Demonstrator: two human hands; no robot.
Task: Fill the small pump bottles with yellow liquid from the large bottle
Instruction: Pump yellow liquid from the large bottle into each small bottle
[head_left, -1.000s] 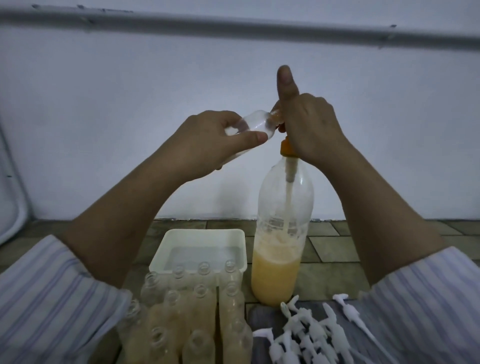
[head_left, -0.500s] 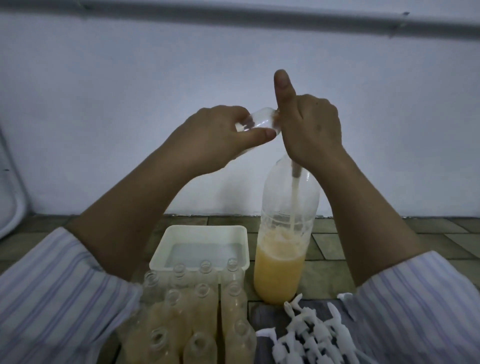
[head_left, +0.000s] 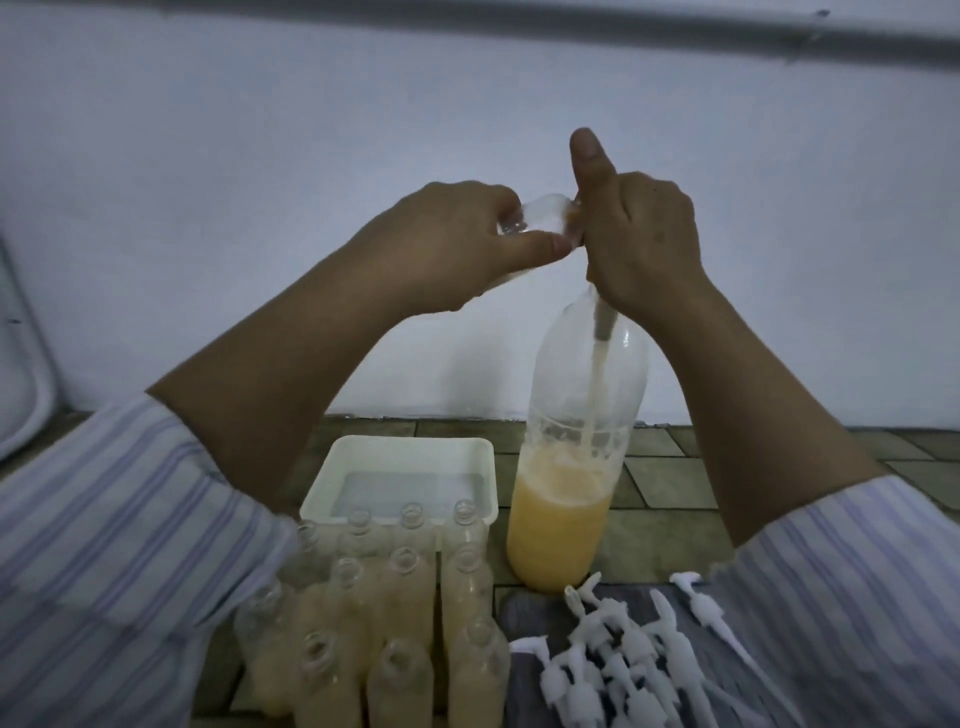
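Observation:
The large clear bottle (head_left: 571, 467) stands on the tiled floor, about a third full of yellow liquid, with a dip tube running down inside it. My right hand (head_left: 641, 244) is closed over its pump head at the neck, thumb pointing up. My left hand (head_left: 447, 244) holds a small clear bottle (head_left: 179, 215) tilted on its side, its mouth against the pump spout beside my right hand. Several small open bottles (head_left: 384, 613) with yellow liquid stand grouped at the lower middle.
A white rectangular tub (head_left: 405, 447) sits behind the small bottles, left of the large bottle. Several loose white pump tops (head_left: 628, 654) lie on a grey cloth at the lower right. A pale wall rises close behind.
My right hand has pressed down on the pump; the orange collar seen a second ago is now hidden under my hand. The small bottle stays at the spout.

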